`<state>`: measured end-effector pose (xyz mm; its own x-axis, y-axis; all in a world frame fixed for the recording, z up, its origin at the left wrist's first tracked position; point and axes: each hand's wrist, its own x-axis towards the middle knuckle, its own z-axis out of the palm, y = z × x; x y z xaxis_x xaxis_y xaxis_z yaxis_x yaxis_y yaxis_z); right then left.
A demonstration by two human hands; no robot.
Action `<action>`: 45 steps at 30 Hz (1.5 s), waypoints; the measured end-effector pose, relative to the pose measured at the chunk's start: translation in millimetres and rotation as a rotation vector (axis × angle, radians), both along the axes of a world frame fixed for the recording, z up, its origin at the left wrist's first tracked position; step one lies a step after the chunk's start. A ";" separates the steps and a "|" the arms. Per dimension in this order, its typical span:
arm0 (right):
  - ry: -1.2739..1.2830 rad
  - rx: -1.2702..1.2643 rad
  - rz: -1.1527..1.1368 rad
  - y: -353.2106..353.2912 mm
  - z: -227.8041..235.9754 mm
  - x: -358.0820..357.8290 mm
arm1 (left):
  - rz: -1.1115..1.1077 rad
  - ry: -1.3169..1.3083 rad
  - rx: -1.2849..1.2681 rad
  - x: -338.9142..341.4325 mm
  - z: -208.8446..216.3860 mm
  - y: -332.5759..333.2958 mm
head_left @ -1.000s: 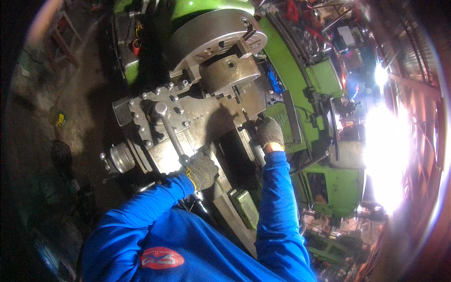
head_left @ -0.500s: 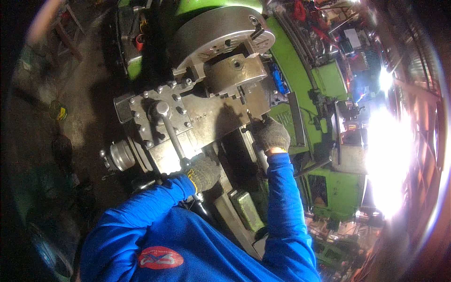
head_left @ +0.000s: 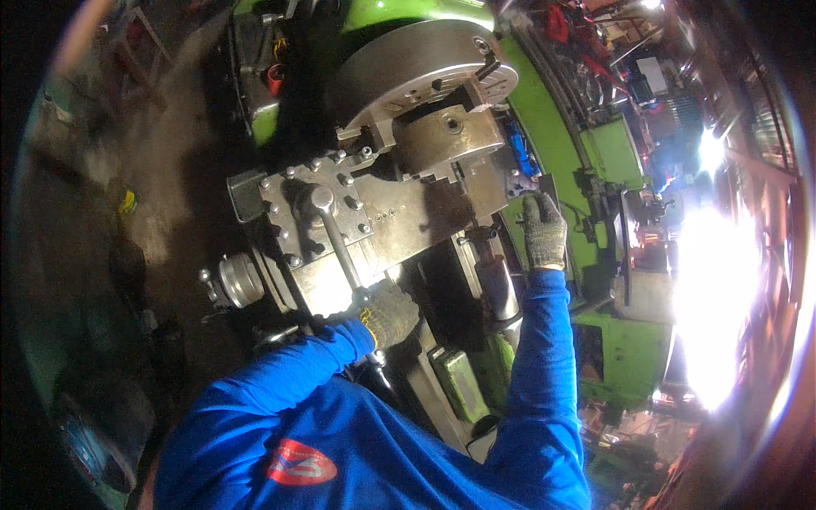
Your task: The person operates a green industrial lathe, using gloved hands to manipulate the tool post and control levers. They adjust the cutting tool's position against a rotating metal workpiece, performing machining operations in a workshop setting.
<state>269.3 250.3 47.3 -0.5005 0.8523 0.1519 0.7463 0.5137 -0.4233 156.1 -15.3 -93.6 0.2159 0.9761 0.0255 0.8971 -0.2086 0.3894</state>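
A lathe's metal carriage [head_left: 416, 212] fills the middle, below a large round chuck [head_left: 416, 72] whose jaws hold a thick steel disc-like workpiece [head_left: 450, 136]. My left hand [head_left: 393, 313], in a dark knitted glove, is curled at the lower side of the carriage, next to the end of the tool post lever [head_left: 340, 251]. Its fingers are in shadow, and what they grip is hidden. My right hand [head_left: 544, 231], in a grey knitted glove, is just off the carriage's right end. Its fingers reach forward over the green bed, with nothing visible in them.
A bolted square tool post [head_left: 310, 204] stands on the carriage's left part, with a round metal dial [head_left: 238, 280] at its lower left. A blue item [head_left: 520, 149] lies right of the workpiece. Very bright light [head_left: 714, 289] washes out the right side.
My right hand has come away from the carriage's right end and shifted right and forward, its fingers now straighter. My left hand stays by the lever. The whole view has shifted slightly.
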 end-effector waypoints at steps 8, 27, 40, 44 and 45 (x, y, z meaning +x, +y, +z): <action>-0.886 -0.164 0.062 -25.9 -1.5 -20.4 | -0.036 -0.032 -0.065 2.7 -7.7 7.1; -0.934 0.062 0.375 -1.3 -41.8 11.0 | 0.019 -0.069 0.111 6.0 -19.2 3.0; -1.089 0.164 0.447 -5.4 -27.3 -2.5 | 0.033 -0.103 0.167 7.2 -33.6 1.8; -1.191 0.191 0.445 6.0 -36.5 4.0 | 0.037 -0.114 0.049 0.0 -10.4 0.2; -1.175 0.169 0.459 5.5 -33.8 5.0 | 0.048 -0.125 0.115 0.8 -15.3 -1.2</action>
<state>274.3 255.8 13.5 -0.6495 0.5790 -0.4928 0.3661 0.8062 0.4648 156.9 -16.5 -108.9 0.1569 0.9743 0.1615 0.8532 -0.2161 0.4747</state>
